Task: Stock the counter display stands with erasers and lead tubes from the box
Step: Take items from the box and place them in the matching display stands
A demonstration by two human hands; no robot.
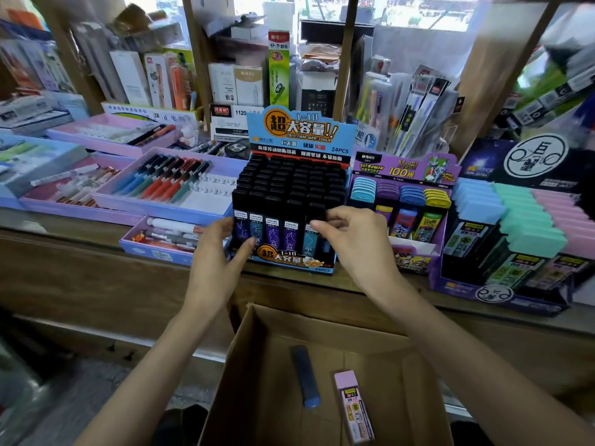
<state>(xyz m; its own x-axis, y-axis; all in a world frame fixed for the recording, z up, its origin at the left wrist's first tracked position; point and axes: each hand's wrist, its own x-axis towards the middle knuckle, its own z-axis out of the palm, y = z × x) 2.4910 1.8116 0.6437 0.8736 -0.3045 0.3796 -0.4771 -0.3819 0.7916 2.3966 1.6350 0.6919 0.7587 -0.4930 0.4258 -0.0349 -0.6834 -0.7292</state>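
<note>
Head view looked down on a blue stand [291,188] at the counter's [96,239] edge, its header printed "1=10 超大容量!!", "2B/0.7MM MPR-2086A" and "24PCS". It was packed with black-capped lead tubes, and the front row showed purple and teal labels.

The left hand [219,252] braced the stand's left front corner: fingers fairly straight against the side, thumb laid across the lower front. The right hand [354,239] reached over the front row, thumb and curled fingers pinching the top of a front tube [310,241] near the right end, which stood in its slot.

Just right stood a purple stand [402,170] marked "M&G", "ULTRAMAN", "0.7mm HB", "100" and "SUPER POWER", with tubes capped light blue, purple, blue and yellow. Behind, a green pack [278,69] read "G-5".

Below the counter the open box [257,365] held a blue tube [306,378] and a pink tube [353,407], lying apart; the pink one's label was too small to read.
</note>
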